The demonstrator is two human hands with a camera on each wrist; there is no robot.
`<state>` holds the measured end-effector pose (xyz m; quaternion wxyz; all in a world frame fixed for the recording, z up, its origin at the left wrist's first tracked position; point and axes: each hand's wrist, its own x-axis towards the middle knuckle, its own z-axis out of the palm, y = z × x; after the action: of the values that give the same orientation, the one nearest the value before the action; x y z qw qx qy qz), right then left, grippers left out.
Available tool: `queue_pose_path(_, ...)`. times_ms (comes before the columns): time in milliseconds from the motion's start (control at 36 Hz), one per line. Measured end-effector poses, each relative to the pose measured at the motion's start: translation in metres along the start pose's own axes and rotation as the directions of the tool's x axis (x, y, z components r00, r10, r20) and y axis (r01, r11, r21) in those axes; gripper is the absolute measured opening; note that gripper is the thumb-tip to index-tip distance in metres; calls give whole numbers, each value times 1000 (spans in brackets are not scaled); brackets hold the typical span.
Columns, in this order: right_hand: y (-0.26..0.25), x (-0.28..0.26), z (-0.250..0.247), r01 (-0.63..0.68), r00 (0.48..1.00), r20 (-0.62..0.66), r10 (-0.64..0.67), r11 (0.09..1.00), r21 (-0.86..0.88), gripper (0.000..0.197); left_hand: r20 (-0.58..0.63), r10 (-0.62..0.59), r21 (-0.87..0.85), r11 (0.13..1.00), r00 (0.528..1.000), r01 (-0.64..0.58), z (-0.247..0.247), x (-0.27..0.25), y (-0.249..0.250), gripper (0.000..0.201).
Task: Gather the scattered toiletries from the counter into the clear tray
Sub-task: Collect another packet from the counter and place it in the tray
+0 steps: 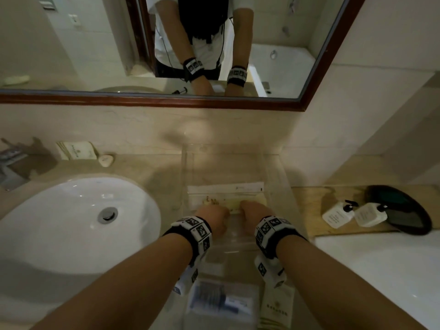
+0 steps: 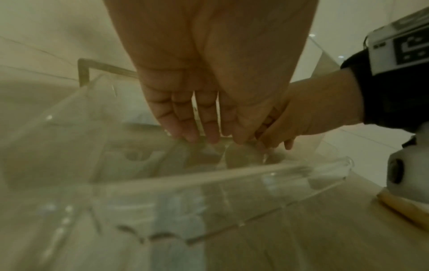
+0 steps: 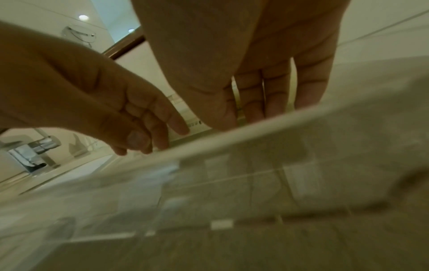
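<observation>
Packets near the counter's front edge come first: a clear sachet with something dark inside and a cream printed sachet lie flat between the forearms, outside the clear tray, so by my reading several toiletries are not yet gathered. Just beyond them, both hands reach over the tray's near wall. The left hand and the right hand sit side by side with fingers extended downward, tips on a pale yellow flat packet lying on the tray floor. The wrist views show straightish, relaxed fingers, none clearly curled round it, though whether a thumb pinches an edge I cannot tell. The step in hand looks like settling this packet. To do it well, I would press it flat with the fingertips and slide it snug against the long white packet just behind it, edges parallel, leaving the far half of the tray free for what remains. The yellow packet's long axis runs left to right, across the tray, parallel to the white one; which end is its top is too blurred to say. Farther off, another cream sachet and a small soap rest behind the sink, and two pump bottles lie on a wooden board at right.
</observation>
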<state>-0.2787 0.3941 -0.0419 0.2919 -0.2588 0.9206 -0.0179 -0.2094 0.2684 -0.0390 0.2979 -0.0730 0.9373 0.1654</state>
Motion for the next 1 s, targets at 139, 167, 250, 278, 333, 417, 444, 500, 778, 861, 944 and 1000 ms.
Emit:
queue_pose_path(139, 1, 5, 0, -18, 999, 28, 18, 1000, -1, 32, -38, -8, -36, 999, 999, 7, 7, 2, -3, 63)
queue_pose_path(167, 1, 4, -1, -20, 1000, 20, 20, 1000, -13, 32, -44, -7, -34, 999, 999, 6, 6, 1, -3, 65)
queue_pose_path(250, 0, 2, 3, -11, 1000, 28, 13, 999, -43, 28, -65, 2, -20, 1000, 998, -4, 5, 2, -5, 66)
queue_pose_path(278, -1, 0, 3, -4, 1000, 28, 6, 999, -51, 26, -71, 4, -15, 1000, 997, -5, 5, 3, -6, 65)
queue_pose_path(333, -3, -1, 5, 7, 1000, 17, -6, 999, -51, 22, -85, 3, -12, 1000, 996, -4, 5, 3, -6, 62)
queue_pose_path(417, -5, -5, 9, 11, 1000, 30, -9, 998, -59, 20, -101, 3, -13, 1000, 995, -5, 6, 1, -7, 59)
queue_pose_path(444, -6, -6, 8, 7, 999, 43, -5, 998, -63, 21, -102, 5, -12, 1000, 995, -6, 7, -1, -7, 60)
queue_pose_path(500, -9, -9, 8, 12, 999, 46, -9, 997, -78, 23, -100, 13, -7, 1000, 995, -14, 9, -4, -8, 61)
queue_pose_path(778, -20, -16, 7, 37, 999, 34, -33, 991, -125, 19, -112, 38, -46, 998, 993, -43, 8, -17, -12, 59)
queue_pose_path(861, -24, -19, 8, 31, 999, 17, -29, 992, -125, 17, -117, 38, -67, 997, 992, -46, 10, -21, -18, 59)
queue_pose_path(944, -30, -25, 8, 31, 1000, 1, -32, 993, -115, 13, -133, 42, -83, 995, 990, -54, 11, -28, -23, 58)
queue_pose_path(1000, -34, -30, 11, 36, 999, -8, -37, 994, -101, 7, -149, 56, -72, 995, 987, -68, 13, -35, -25, 56)
